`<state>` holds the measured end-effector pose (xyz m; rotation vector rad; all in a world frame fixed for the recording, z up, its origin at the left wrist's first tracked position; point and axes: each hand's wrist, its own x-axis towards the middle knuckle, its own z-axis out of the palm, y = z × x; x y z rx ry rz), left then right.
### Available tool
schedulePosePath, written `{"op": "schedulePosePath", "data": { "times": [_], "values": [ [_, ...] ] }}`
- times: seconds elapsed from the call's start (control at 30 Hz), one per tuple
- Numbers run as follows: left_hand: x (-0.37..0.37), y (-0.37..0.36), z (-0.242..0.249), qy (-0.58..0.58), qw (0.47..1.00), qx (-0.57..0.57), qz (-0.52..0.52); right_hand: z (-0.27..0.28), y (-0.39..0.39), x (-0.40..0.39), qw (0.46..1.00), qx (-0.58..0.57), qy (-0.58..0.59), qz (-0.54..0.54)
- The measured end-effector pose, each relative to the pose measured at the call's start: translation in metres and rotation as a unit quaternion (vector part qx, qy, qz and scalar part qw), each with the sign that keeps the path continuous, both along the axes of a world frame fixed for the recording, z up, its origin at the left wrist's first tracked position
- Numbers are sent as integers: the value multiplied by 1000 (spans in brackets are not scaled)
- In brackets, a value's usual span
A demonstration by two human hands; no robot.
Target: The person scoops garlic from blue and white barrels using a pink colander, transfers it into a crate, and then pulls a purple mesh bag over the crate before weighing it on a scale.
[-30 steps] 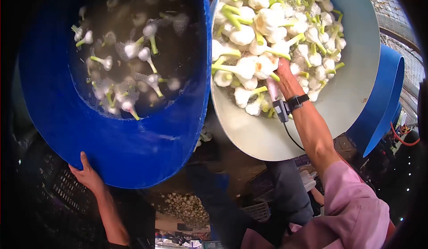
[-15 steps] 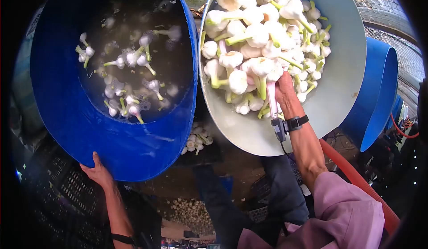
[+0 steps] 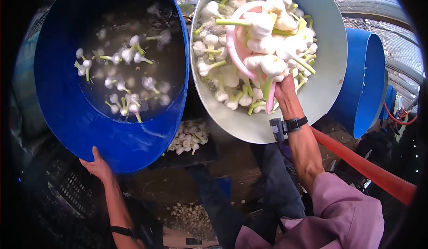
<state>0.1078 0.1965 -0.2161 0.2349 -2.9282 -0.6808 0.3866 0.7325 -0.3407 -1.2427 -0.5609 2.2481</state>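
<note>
My right hand (image 3: 286, 88) is closed on the handle of a pink scoop (image 3: 236, 48) heaped with garlic bulbs (image 3: 273, 65). The scoop sits among more bulbs inside a pale round tub (image 3: 307, 111). My left hand (image 3: 98, 165) touches the lower outer rim of a blue tub (image 3: 116, 146), its thumb raised along the rim; its other fingers are partly hidden. In the blue tub, garlic bulbs (image 3: 149, 84) with green stems float in murky water.
Another blue tub (image 3: 356, 88) stands at the right, near a red corrugated hose (image 3: 365, 164). Below, between the tubs, lies a pile of garlic (image 3: 191, 137). Small bulbs (image 3: 191, 218) lie lower down near the person's legs. A black crate (image 3: 71, 186) is at the lower left.
The pink scoop has come up out of the bulbs, loaded with garlic, in my right hand. Both tubs appear shifted left and up in view. My left hand stays at the blue rim.
</note>
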Motion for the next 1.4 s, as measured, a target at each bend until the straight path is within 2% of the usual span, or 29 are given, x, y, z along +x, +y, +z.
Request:
{"op": "schedulePosePath", "data": {
  "times": [0.1, 0.13, 0.17, 0.27, 0.3, 0.33, 0.4, 0.43, 0.5, 0.53, 0.6, 0.7, 0.8, 0.87, 0.93, 1.0, 1.07, 1.1, 1.13, 1.2, 1.23, 1.33, 1.37, 1.4],
  "values": [
    [-1, -4, -7, 13, 996, 84, -3, 23, -7, 15, 1000, 7, -3, 5],
    [-2, -2, -9, 15, 996, 82, -4, 34, -11, 20, 1000, 3, -1, 10],
    [1, -9, -7, 16, 997, 80, 2, 58, -22, 31, 996, 44, -20, 78],
    [0, 11, -4, 40, 998, 51, 12, 88, -34, 51, 996, 6, -5, 94],
    [0, 11, -7, 53, 994, 100, -7, 97, -43, 61, 992, 19, 1, 121],
    [-1, 13, -9, 70, 987, 144, -24, 106, -46, 69, 989, 20, -44, 141],
    [4, 34, 10, 57, 993, 98, 42, 130, -65, 90, 986, 22, -64, 152],
    [4, 30, 3, 89, 988, 126, 25, 146, -74, 99, 982, 7, -59, 179],
    [5, 31, 6, 71, 965, 249, 35, 162, -93, 135, 946, 115, -143, 269],
    [7, 30, 13, 48, 946, 318, 39, 170, -102, 148, 953, 83, -143, 255],
    [18, 16, 33, -51, 918, 380, 98, 209, -146, 145, 952, 32, -152, 264],
    [69, -16, 39, -55, 840, 516, 159, 230, -203, 138, 937, -57, -180, 295],
    [132, -79, 30, -80, 797, 561, 208, 208, -260, 138, 907, -33, -164, 386],
    [172, -127, 22, -121, 778, 569, 239, 213, -334, 80, 892, -27, -268, 364],
    [204, -164, 16, -142, 762, 556, 299, 140, -376, 61, 893, 1, -276, 357],
    [242, -196, 12, -163, 766, 526, 333, 36, -395, 62, 813, 243, -342, 404],
    [258, -222, 11, -169, 769, 495, 366, 12, -408, 49, 671, 354, -514, 400],
    [265, -231, 13, -161, 774, 483, 376, 5, -414, 54, 580, 396, -594, 392],
    [272, -239, 13, -156, 775, 476, 385, 3, -408, 65, 561, 447, -571, 399],
    [267, -246, 9, -136, 777, 474, 392, 18, -395, 77, 555, 534, -502, 395],
    [258, -241, 11, -133, 790, 464, 377, 29, -388, 77, 533, 548, -509, 396],
    [218, -199, 19, -118, 835, 441, 308, 59, -358, 80, 610, 489, -435, 446],
    [198, -175, 26, -108, 851, 436, 272, 83, -343, 86, 584, 523, -394, 480],
    [175, -147, 36, -97, 865, 433, 235, 112, -328, 87, 633, 510, -317, 489]
  ]
}}
